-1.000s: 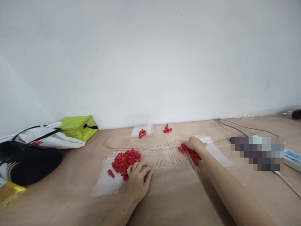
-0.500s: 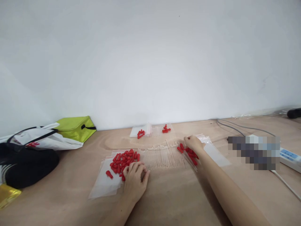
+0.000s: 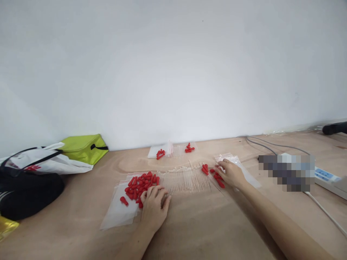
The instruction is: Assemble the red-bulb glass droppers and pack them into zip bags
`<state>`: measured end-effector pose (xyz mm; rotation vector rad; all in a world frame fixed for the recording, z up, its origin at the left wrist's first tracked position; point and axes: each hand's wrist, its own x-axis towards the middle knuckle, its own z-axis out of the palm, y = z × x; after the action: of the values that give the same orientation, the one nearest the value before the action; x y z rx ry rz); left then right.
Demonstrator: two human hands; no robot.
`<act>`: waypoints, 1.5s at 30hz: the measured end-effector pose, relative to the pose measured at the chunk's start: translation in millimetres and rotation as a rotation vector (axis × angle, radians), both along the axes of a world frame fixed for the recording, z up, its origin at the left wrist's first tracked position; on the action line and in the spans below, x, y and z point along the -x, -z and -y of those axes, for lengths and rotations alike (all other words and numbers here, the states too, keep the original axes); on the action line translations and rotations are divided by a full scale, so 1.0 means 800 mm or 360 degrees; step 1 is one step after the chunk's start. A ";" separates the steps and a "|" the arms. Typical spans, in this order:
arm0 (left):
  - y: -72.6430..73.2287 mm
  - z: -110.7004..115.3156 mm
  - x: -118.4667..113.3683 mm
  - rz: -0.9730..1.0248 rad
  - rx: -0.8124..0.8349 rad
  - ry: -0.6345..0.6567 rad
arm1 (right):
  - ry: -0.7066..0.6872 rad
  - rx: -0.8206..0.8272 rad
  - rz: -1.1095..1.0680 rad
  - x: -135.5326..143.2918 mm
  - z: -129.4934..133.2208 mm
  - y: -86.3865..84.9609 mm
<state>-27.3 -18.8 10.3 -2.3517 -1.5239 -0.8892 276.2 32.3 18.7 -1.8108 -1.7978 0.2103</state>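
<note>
My left hand [image 3: 155,206] rests on the table with loosely bent fingers and the thumb apart, at the right edge of a pile of red rubber dropper bulbs [image 3: 139,184]. That pile lies on clear zip bags [image 3: 119,213]. To the right runs a row of thin glass dropper tubes [image 3: 179,180]. Over a smaller group of red bulbs [image 3: 219,182] hovers my right hand [image 3: 230,173], its fingers apart; no held thing shows in it. Two or three more bulbs [image 3: 205,169] lie just left of its fingertips. Clear zip bags [image 3: 248,177] lie partly beneath that hand.
By the wall are a bag with red bulbs [image 3: 151,152] and another few bulbs [image 3: 189,147]. A green bag [image 3: 84,148], a white bag [image 3: 73,164] and a black cap [image 3: 35,195] sit left. On the right are cables [image 3: 273,144] and a power strip [image 3: 328,177].
My right hand has drawn back toward me, from beyond the right-hand bulbs to just over them, and its fingers have spread. My left hand stays by the pile. The view has shifted slightly.
</note>
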 end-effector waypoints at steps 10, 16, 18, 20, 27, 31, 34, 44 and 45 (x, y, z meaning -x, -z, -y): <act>-0.001 0.002 -0.001 -0.0015 0.0072 0.0011 | -0.0073 0.0334 0.0402 0.009 -0.030 -0.001; -0.001 0.001 -0.002 0.0043 0.0067 0.0100 | -0.0267 -0.0263 0.0203 0.039 -0.004 -0.009; -0.003 0.002 -0.003 0.0051 0.0075 0.0151 | -0.0424 -0.0313 0.0139 0.067 0.018 -0.008; -0.008 0.005 -0.005 0.0054 0.0091 0.0234 | -0.0612 -0.0271 0.0131 0.098 0.041 -0.002; -0.008 0.010 -0.019 0.0083 0.0100 0.0672 | -0.0846 -0.0196 -0.0017 0.151 0.072 0.028; -0.003 0.006 -0.020 0.0152 -0.0054 0.0765 | -0.0864 -0.0207 -0.0086 0.147 0.075 0.024; -0.011 0.008 -0.015 0.0086 -0.0001 0.0686 | -0.0725 -0.0287 -0.0009 0.134 0.085 0.020; -0.022 0.010 -0.015 0.0058 0.0122 0.0561 | -0.0737 -0.0402 0.0257 0.110 0.083 0.034; -0.021 0.010 -0.015 0.0058 0.0123 0.0560 | -0.0712 -0.0337 0.0297 0.111 0.083 0.031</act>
<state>-15.1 -26.5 27.4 -2.7265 -1.1933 -0.9647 187.0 -33.9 -6.2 -1.3018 -2.2493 0.0173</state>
